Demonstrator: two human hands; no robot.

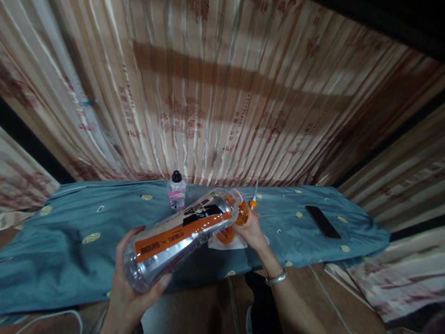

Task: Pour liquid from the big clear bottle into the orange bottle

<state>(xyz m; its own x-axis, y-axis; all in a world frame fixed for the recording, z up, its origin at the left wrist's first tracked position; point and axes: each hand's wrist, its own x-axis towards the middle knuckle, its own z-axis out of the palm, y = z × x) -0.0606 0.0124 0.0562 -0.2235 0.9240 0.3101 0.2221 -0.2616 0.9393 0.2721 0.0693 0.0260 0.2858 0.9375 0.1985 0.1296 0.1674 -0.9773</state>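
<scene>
My left hand [130, 287] grips the base of a large clear plastic bottle [187, 234] with an orange and silver label. That bottle is tilted, its neck end up against the top of a smaller orange bottle [227, 235]. My right hand [252, 232] is closed around the upper part of the orange bottle, close to where the two bottles meet. White sheet-like material [239, 242] lies under the orange bottle. Behind my right hand is an orange pump head [253, 203] with a pale tube pointing up. Whether liquid is flowing between the bottles, I cannot tell.
A clear bottle with a black cap and pink label [177, 195] stands behind the large bottle. A black phone [322, 221] lies at the right on the teal patterned cloth [114, 222]. Patterned curtains [215, 93] hang behind and on both sides. A white cable [52, 315] shows at lower left.
</scene>
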